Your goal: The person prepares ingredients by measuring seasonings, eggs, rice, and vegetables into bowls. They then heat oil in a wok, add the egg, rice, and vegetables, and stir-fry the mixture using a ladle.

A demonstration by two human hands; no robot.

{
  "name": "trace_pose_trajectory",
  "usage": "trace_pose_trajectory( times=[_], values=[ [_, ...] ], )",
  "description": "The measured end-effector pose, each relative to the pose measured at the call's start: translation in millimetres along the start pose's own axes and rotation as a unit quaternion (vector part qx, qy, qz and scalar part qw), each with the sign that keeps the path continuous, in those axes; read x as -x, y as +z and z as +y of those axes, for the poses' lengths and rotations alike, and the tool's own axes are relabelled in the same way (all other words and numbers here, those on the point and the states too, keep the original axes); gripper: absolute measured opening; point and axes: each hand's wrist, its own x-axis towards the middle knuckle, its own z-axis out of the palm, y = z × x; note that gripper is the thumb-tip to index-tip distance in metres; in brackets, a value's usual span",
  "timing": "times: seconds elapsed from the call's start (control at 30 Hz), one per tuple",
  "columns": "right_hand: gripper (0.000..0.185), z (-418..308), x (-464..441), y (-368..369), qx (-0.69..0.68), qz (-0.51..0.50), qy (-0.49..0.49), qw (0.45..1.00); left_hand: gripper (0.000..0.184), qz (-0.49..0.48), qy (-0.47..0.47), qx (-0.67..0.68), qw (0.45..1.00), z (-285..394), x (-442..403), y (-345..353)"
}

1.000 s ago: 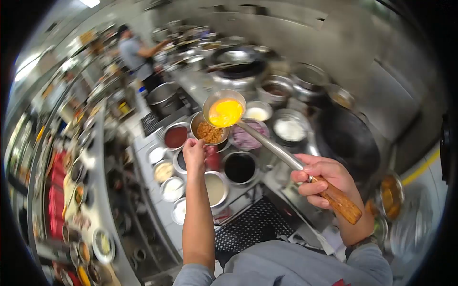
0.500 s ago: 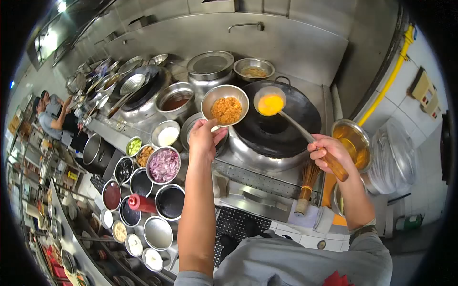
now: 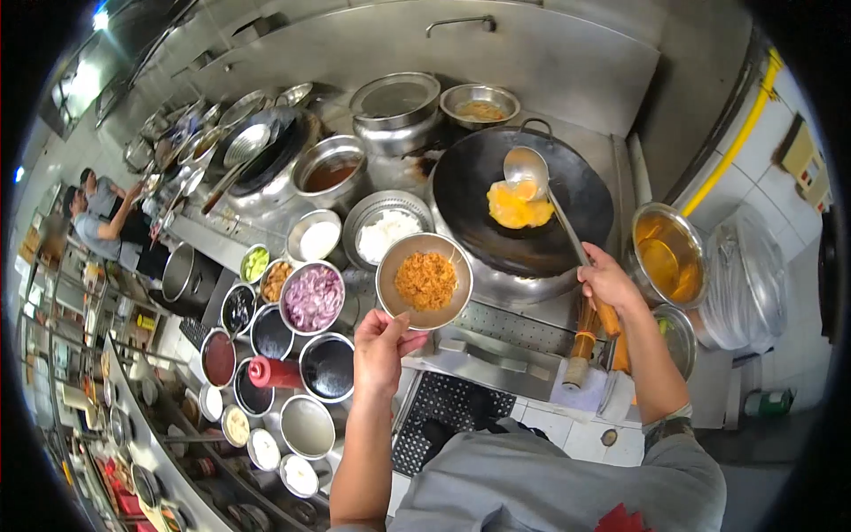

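Left hand (image 3: 381, 350): closed on the near rim of a round, grey metal bowl (image 3: 465, 282), thumb over the edge, fingers curled below. The bowl is held up in front of the stove, on the near side of a broad, black, round wok (image 3: 461, 195). Inside, a loose, orange-brown, crumbly food (image 3: 425, 280) forms a rough mound at the middle; its surface is grainy and uneven, with bare metal wall showing all round.

Right hand (image 3: 610, 282): wrapped around the brown wooden grip of a long-handled steel ladle (image 3: 573, 238). Shaft slants up and leftward over the wok; round cup tipped, its lower lip at the yellow. Whether the cup touches the wok cannot be told.

Yellow, egg-like mass (image 3: 512, 213): in the wok, below the ladle cup. Glossy, bright yellow, paler orange in patches; outline irregular, lobed, spreading leftward. A rounder, pale orange portion shows at the cup's lip.

Around: a perforated steel pan (image 3: 353, 222) of white food just beyond the bowl; a steel bowl of chopped purple-and-white pieces (image 3: 312, 297) to its left; a steel pot of amber liquid (image 3: 669, 257) right of the wok.
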Motion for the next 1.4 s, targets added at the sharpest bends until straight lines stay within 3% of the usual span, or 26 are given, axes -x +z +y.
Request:
trace_pose_trajectory(
  times=[0.13, 0.27, 0.37, 0.47, 0.5, 0.6, 0.63, 0.73, 0.9, 1.07, 1.2, 1.3, 1.4],
  values=[
    [0.064, 5, 35, -18, -0.003, -0.018, 0.041, 0.999, 0.013, 0.033, 0.001, 0.012, 0.999, -1, 18, -27],
    [0.07, 35, -16, -2, 0.019, 0.021, -0.024, 0.999, 0.014, 0.037, 0.006, 0.019, 0.999, -12, 48, -43],
    [0.069, 1, 26, 14, -0.011, -0.017, 0.037, 0.999, 0.015, 0.047, -0.024, 0.021, 0.998, -27, 69, -68],
    [0.072, 26, 36, -14, 0.014, -0.019, 0.022, 0.999, 0.015, 0.079, -0.042, 0.03, 0.995, -26, 94, -82],
    [0.073, 37, 22, -16, 0.061, -0.002, -0.014, 0.998, 0.014, 0.08, -0.042, 0.037, 0.995, -27, 99, -87],
    [0.07, 33, -19, 10, 0.022, 0.047, -0.026, 0.998, 0.013, 0.065, -0.029, 0.037, 0.997, -34, 99, -98],
    [0.07, 16, -6, 24, 0.014, 0.055, 0.009, 0.998, 0.013, 0.062, -0.034, 0.032, 0.997, -31, 100, -99],
    [0.072, 4, 44, 12, 0.003, -0.018, 0.046, 0.999, 0.015, 0.064, -0.022, 0.07, 0.995, -28, 103, -109],
    [0.071, 26, 6, 12, 0.025, 0.087, -0.02, 0.996, 0.015, 0.091, -0.014, 0.068, 0.993, -30, 105, -120],
    [0.069, 5, 39, 30, -0.012, 0.003, 0.04, 0.999, 0.019, 0.084, -0.025, 0.058, 0.994, -25, 90, -116],
    [0.067, 17, 54, 6, 0.097, 0.06, -0.001, 0.993, 0.019, 0.038, 0.037, -0.016, 0.998, -16, 44, -102],
    [0.069, 20, 14, 27, 0.102, 0.096, -0.033, 0.99, 0.021, -0.006, 0.075, -0.055, 0.996, -2, -20, -57],
    [0.069, 23, 35, 15, 0.105, 0.023, 0.005, 0.994, 0.022, -0.049, 0.119, -0.071, 0.989, 14, -76, -11]
  ],
)
